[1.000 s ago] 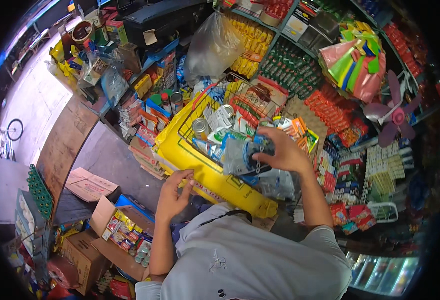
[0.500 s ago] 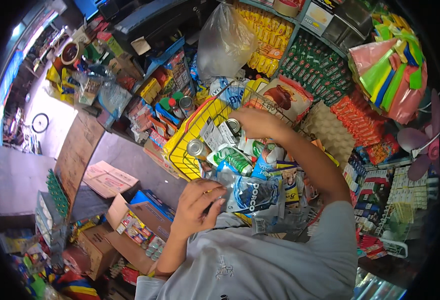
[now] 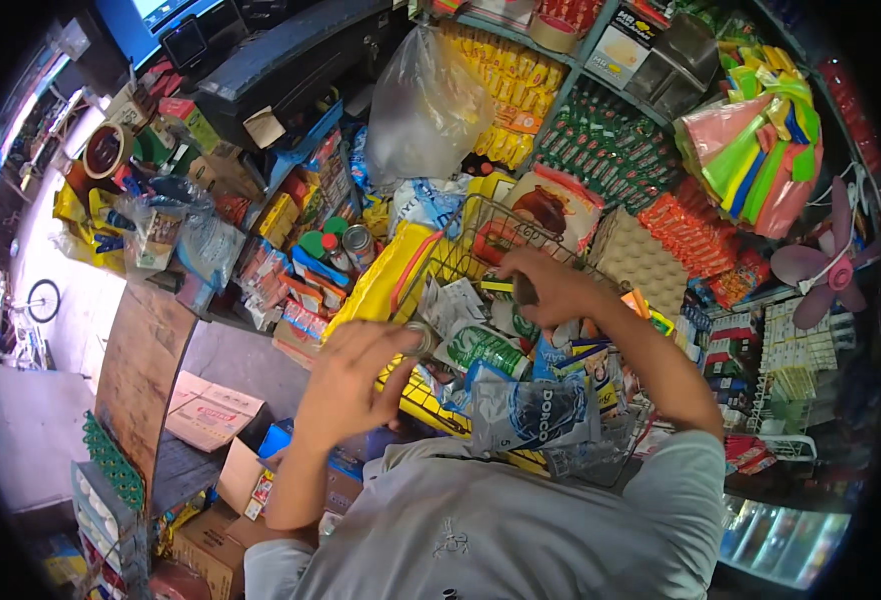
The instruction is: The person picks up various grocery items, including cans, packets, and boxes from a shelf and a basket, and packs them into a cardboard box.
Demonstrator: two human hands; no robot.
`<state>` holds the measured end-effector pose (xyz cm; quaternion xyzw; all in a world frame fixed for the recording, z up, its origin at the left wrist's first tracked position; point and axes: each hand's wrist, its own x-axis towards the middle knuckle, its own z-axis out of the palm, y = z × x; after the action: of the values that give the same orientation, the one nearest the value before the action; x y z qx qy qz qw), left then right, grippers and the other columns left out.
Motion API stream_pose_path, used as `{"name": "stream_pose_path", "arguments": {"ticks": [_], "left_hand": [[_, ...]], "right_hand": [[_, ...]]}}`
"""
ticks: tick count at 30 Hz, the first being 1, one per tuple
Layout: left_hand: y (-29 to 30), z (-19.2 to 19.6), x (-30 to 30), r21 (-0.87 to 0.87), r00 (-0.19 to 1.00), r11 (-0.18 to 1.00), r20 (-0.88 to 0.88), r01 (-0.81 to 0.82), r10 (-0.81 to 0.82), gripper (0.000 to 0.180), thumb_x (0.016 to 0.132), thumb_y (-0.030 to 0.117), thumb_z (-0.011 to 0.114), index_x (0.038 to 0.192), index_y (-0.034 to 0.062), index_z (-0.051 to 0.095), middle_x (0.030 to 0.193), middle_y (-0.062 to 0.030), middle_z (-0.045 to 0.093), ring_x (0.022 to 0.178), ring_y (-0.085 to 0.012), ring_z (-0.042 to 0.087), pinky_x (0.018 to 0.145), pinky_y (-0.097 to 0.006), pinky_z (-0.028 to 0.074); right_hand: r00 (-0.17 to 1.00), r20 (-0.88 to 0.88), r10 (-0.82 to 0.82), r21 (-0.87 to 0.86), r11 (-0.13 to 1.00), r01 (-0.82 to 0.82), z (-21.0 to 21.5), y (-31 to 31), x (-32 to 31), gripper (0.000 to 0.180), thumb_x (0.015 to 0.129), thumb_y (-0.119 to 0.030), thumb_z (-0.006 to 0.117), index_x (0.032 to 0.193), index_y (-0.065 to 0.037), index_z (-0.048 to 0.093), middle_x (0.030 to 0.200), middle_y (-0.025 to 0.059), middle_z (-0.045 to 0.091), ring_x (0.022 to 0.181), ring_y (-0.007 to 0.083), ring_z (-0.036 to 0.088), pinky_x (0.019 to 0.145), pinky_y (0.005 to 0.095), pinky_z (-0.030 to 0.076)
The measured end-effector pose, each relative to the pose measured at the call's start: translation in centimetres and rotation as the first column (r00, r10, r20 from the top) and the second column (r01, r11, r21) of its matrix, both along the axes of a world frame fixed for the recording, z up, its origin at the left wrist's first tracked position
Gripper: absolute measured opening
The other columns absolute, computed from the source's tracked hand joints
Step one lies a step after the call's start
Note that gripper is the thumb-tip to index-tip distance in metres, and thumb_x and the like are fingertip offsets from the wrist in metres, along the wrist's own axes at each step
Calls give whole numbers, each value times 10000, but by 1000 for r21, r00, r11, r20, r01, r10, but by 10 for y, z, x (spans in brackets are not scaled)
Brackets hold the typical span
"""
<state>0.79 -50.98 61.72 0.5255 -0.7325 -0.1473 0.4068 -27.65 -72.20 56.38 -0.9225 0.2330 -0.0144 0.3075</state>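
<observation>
My left hand (image 3: 356, 380) is over the left side of a yellow wire basket (image 3: 439, 407), thumb and fingers apart and curved. Its index fingertip is at the rim of a metal can (image 3: 422, 338), partly covering it. Over the basket's far middle, my right hand (image 3: 553, 285) has curled fingers around a dark shape in shadow; what it is cannot be made out. Between the hands lie a green-and-white pack (image 3: 486, 348) and white paper slips (image 3: 453, 303). A silver-and-blue pouch (image 3: 536, 412) rests at the near side, with other packets beside it.
A yellow bag (image 3: 376, 290) lies along the basket's left. Beyond stand a clear plastic bag (image 3: 426, 105), a large brown-and-white pack (image 3: 551, 207) and egg trays (image 3: 643, 255). A pink fan (image 3: 831, 272) is at right, a wooden board (image 3: 141, 350) and cardboard box (image 3: 211, 545) at left.
My left hand has moved up and left to the metal can. My right hand has drawn back, and the second can near it no longer shows. The view has shifted slightly.
</observation>
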Motion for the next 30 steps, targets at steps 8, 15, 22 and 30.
{"name": "stream_pose_path", "arguments": {"ticks": [8,15,22,30], "left_hand": [[-207,-70,-76,568,599,793,562,221,-570,204,740,160,705,894,30,736,933,-216,715,886,-353,704,735,-453,565],[-255,-181,-102,811,479,548,405,206,-779,353,728,235,733,1024,43,745,1061,-194,724,991,-325,702,828,-407,567],[-250,-191,-97,939,595,293,132,182,-793,440,733,333,696,1067,49,736,1045,-189,730,935,-304,700,810,-407,544],[-218,-167,-112,938,439,340,332,-63,-835,748,710,400,683,1324,-16,586,1576,-246,268,1292,-383,512,1024,-455,462]], "right_hand": [[370,464,-804,726,585,360,52,129,-65,586,731,5,717,1261,-56,473,1340,162,500,1233,349,536,1026,474,476],[-321,451,-833,884,466,33,30,263,-112,769,733,-47,608,1445,-17,320,1314,301,526,1126,527,595,951,608,520],[-605,304,-736,877,465,-125,3,303,-112,708,693,-29,603,1346,-32,331,1271,321,520,1061,534,622,918,619,546],[-354,308,-883,865,415,-283,-6,268,-115,672,691,-8,616,1314,-34,365,1218,334,565,991,521,659,852,573,592]]}}
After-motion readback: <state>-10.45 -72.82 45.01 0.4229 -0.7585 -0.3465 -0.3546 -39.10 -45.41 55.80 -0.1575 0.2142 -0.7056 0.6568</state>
